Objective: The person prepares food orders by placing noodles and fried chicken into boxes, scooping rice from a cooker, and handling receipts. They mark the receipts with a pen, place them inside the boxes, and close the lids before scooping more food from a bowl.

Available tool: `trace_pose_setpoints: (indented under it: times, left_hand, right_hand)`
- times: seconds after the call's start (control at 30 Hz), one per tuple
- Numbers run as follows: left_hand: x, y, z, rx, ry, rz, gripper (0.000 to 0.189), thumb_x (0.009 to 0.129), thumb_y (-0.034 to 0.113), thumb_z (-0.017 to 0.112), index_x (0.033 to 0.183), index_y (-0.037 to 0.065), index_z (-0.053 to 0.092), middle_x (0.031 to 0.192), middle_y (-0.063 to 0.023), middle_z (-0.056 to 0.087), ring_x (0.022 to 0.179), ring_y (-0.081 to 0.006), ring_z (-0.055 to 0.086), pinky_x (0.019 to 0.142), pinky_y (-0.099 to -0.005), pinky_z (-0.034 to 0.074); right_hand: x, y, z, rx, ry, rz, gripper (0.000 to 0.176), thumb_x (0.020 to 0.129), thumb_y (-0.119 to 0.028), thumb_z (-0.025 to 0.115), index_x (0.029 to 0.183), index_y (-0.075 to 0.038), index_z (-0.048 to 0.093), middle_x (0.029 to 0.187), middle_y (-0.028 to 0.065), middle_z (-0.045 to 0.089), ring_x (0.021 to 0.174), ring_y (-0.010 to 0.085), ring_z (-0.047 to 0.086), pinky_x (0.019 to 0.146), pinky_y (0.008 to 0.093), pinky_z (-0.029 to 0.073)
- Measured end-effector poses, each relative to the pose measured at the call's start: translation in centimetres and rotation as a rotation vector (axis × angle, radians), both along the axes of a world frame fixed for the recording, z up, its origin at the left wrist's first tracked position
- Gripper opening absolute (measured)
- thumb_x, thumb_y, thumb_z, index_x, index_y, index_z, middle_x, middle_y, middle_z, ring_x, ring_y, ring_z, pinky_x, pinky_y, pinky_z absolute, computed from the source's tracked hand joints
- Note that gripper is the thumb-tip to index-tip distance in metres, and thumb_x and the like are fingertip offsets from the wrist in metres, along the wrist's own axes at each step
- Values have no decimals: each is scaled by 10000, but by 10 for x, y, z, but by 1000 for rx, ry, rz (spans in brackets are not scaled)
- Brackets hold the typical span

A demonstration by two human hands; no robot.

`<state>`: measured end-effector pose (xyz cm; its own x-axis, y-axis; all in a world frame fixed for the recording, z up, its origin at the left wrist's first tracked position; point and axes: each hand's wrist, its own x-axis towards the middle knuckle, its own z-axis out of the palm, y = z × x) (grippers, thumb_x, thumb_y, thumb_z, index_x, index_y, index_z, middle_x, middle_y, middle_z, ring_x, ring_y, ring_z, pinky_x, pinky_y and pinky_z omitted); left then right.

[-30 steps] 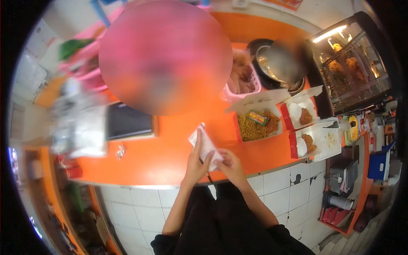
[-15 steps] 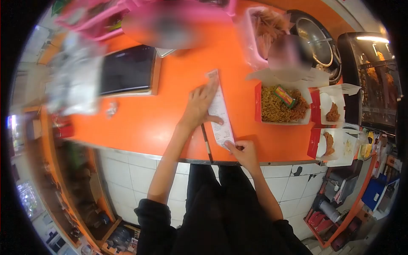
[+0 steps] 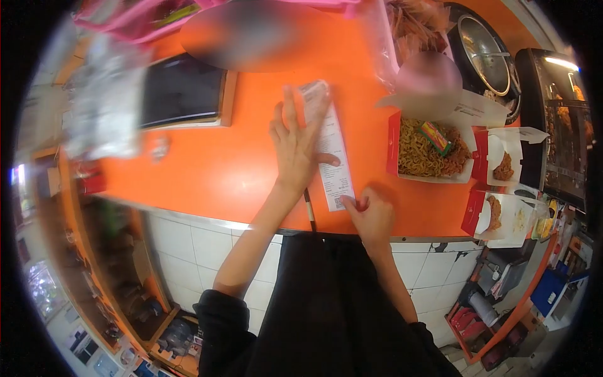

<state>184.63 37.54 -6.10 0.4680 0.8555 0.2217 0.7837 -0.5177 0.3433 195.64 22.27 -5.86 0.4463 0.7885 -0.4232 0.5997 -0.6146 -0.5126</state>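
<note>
A long white printed receipt (image 3: 336, 160) lies lengthwise on the orange counter (image 3: 207, 169), its near end marked with a small square code. My left hand (image 3: 298, 147) is spread flat over the upper part of it, fingers apart and thumb across the print. At the near right corner, my right hand (image 3: 375, 217) has its fingers curled and its thumb against the paper's edge. A pen (image 3: 309, 210) lies by my left wrist, partly covered by it, pointing toward the counter's front edge.
Right of my hands stand a box of noodles (image 3: 427, 157) with a green packet (image 3: 434, 138) and two small boxes with fried chicken (image 3: 504, 168). A dark-screened tablet (image 3: 182, 91) is at left, beside blurred plastic bags (image 3: 103, 100). A pink basket (image 3: 388, 41) stands behind.
My left hand has opened wider, its fingers lifting apart over the receipt. My right hand has shifted slightly right and up, its thumb now at the receipt's corner. The whole view has shifted slightly.
</note>
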Motion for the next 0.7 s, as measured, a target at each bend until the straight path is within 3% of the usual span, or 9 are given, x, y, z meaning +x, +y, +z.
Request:
trace_pose_setpoints:
  times: [0.1,0.2,0.3,0.4,0.53,0.6,0.7]
  left_hand:
    - [-3,1,-8,7,-59,25,1214,298,372,874,1395,230,373,1488,-240,39,1181,-477,291,938,-542,318]
    - [-3,5,-12,-34,-69,24,1130,318,341,874,1346,213,422,1462,-226,125,1159,-456,317,929,-521,344]
    - [-1,9,-16,-91,-137,-93,992,372,322,856,1272,167,468,1372,-196,286,1103,-389,398,889,-464,381]
    - [-8,3,-23,-60,-180,-218,762,491,278,821,1178,130,526,1270,-145,404,1059,-329,452,866,-417,407]
    - [-14,-8,-34,-62,-215,-319,500,630,236,761,1086,115,595,1221,-89,474,1067,-297,458,878,-416,405]
    - [-19,-6,-35,-110,-200,-343,465,650,247,749,1074,121,607,1219,-70,492,1088,-288,454,899,-421,396]
    - [-26,-6,-35,-127,-197,-362,468,655,267,747,1080,124,616,1247,-58,494,1122,-283,443,933,-427,380]
  right_hand:
    - [-4,5,-8,576,-193,224,276,749,-157,674,1016,-112,623,974,96,548,909,253,531,716,361,435]
    - [-13,5,-13,552,18,734,346,694,-65,657,1034,-118,614,1098,104,487,1072,279,451,820,378,395]
    - [-25,3,-15,512,-40,783,386,671,-63,639,1049,-141,625,1041,84,503,1023,267,469,845,396,378]
    - [-29,7,-6,425,71,700,303,693,-47,624,989,-116,619,1005,71,511,976,258,486,879,419,350]
    - [-39,7,-4,488,53,603,165,735,-41,605,894,-75,576,952,71,532,890,248,528,767,379,410]
    - [-42,5,-16,538,131,537,117,747,-39,604,854,-61,562,928,86,544,824,258,556,705,365,444]
    - [-39,-6,-9,273,197,346,136,756,-58,657,853,-59,561,805,53,560,651,232,567,574,330,450]
